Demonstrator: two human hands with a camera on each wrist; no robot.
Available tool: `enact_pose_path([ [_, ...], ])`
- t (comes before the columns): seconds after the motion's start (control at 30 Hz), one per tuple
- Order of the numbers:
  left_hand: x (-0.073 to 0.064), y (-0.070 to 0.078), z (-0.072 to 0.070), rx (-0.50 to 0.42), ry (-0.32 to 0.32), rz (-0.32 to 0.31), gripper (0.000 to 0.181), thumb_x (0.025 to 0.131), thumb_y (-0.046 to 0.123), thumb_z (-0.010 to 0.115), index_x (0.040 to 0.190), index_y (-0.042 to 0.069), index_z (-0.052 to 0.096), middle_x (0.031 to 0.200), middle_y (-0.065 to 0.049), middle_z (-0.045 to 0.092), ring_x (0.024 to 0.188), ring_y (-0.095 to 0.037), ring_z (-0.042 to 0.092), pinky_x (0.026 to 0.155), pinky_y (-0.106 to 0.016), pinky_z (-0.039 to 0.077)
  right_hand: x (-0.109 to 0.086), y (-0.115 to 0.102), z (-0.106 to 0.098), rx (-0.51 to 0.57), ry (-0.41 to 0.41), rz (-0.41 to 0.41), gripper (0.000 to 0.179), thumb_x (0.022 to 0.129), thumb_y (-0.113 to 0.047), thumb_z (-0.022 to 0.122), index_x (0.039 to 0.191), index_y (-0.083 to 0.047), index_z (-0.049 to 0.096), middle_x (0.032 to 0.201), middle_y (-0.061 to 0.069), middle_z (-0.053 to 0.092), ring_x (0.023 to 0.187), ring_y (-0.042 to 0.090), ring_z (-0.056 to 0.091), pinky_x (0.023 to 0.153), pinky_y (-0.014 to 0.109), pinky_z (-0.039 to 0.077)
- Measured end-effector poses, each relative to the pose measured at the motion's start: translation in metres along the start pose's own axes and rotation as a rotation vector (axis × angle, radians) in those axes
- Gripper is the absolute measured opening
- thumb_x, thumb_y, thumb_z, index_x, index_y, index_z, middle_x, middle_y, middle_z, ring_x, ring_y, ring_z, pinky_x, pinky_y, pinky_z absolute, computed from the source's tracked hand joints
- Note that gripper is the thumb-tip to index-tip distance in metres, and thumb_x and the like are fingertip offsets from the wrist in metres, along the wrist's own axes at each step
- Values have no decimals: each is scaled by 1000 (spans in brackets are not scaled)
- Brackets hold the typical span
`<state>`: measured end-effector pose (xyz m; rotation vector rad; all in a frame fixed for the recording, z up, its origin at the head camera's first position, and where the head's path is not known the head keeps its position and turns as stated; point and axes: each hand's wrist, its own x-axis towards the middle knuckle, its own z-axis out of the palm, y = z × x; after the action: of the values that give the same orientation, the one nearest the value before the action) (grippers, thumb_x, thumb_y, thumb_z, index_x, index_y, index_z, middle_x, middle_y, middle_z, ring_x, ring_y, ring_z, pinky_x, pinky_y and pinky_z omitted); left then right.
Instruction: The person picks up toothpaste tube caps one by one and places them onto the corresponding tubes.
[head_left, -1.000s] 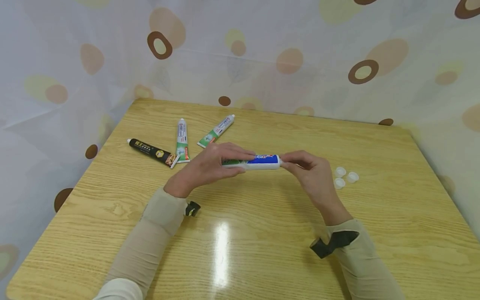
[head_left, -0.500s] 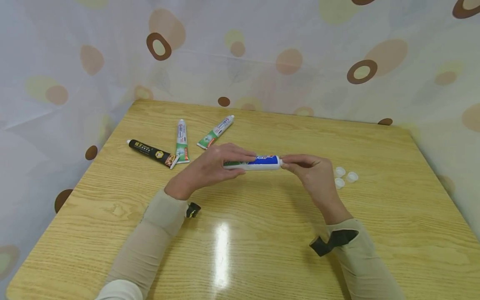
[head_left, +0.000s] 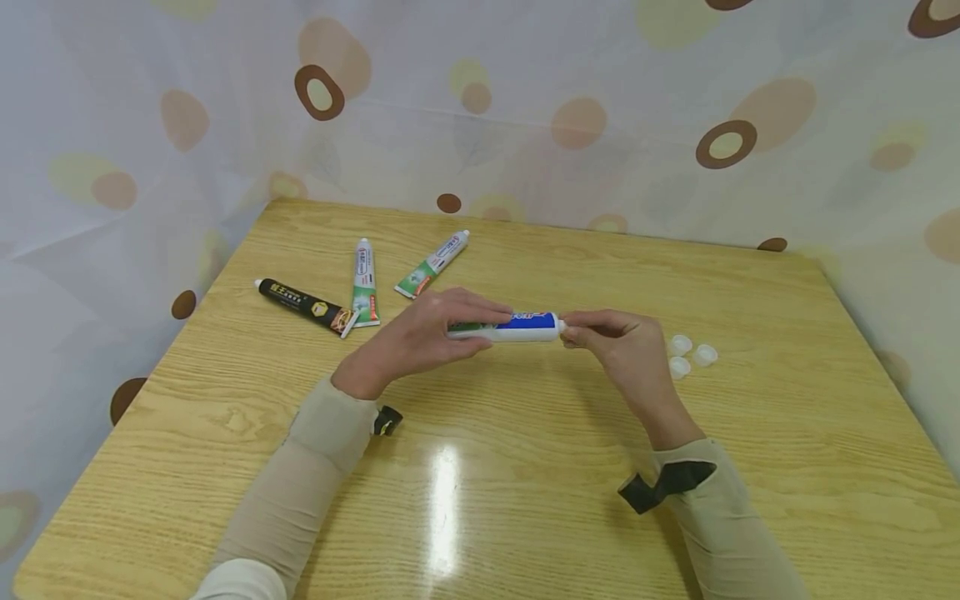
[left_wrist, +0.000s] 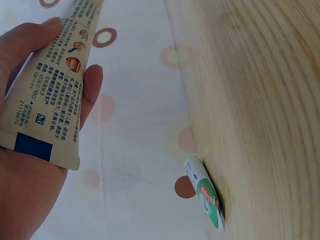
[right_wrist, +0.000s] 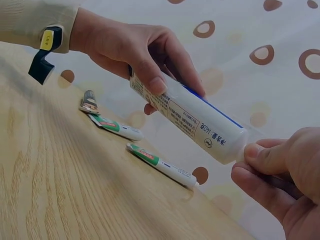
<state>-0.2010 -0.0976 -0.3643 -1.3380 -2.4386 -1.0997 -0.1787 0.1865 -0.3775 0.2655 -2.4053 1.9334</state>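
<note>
A white, blue and green toothpaste tube is held level above the table, its narrow end pointing right. My left hand grips its body, thumb below and fingers over the far side. The tube's printed back and flat crimped end show in the left wrist view. At the narrow tip, the thumb and index finger of my right hand pinch the small white end. Those fingertips cover much of it, so I cannot tell whether it is a cap or a bare nozzle.
On the wooden table, a black toothpaste tube touches a green-and-white tube at the left. Another green-and-white tube lies farther back. Three white caps sit right of my right hand. A patterned curtain hangs behind.
Both hands and the toothpaste tube stay in nearly the same place. My right fingertips have shifted slightly at the tube's tip. Nothing on the table has moved.
</note>
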Motion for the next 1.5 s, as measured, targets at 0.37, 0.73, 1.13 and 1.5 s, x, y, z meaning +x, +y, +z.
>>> enact_pose_path([
  [0.37,0,0,-2,11,-2,-33,37,88,13,76,125,13,71,128,-3,69,116,-19,64,93,-34,54,3,4,-4,8,-69,-42,27,95,-12,67,114,6,70,106,1,75,84,13,73,80,30,60],
  [0.73,2,-1,-3,33,-29,-110,38,89,13,75,126,14,70,130,-1,68,119,-19,62,95,-35,54,2,6,-12,-70,-77,-92,24,97,-8,63,118,0,70,110,9,72,88,13,72,84,25,58],
  [1.13,8,-8,-4,50,-30,-178,36,89,11,74,125,13,71,132,-2,67,123,-21,60,98,-37,53,-2,7,-41,-143,-25,-107,25,100,-3,53,121,2,66,109,-7,70,94,9,71,84,25,58],
  [1.5,7,-16,0,139,-80,-259,42,87,8,75,128,12,67,138,-8,61,132,-26,52,108,-42,46,-6,17,-84,-412,111,-42,28,102,-13,52,125,-5,64,119,-3,64,99,-2,60,79,8,50],
])
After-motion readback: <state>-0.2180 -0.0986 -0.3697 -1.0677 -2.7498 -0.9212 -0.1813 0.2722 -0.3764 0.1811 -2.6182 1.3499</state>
